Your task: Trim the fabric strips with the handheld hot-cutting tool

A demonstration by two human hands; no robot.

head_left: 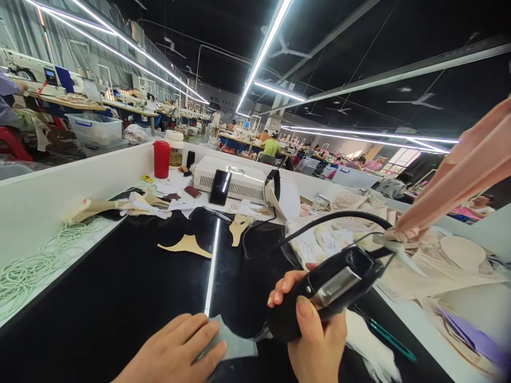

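So the right hand [315, 340] is clenched around a black corded hand tool [327, 290], whose long axis runs from the near middle up and away to the right, cable looping off to the far side. The left hand [175, 351] lies flat, fingers pressing down a small grey fabric piece [235, 340] on the black worktop [120, 298]. That piece sits just left of the tool's near end, right between both hands.

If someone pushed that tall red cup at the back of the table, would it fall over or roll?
The tall red plastic cup stands upright and looks narrow for its height, so a push near the top would probably tip it. Its round sides suggest it might then roll on the white table. Whether it is full cannot be seen.
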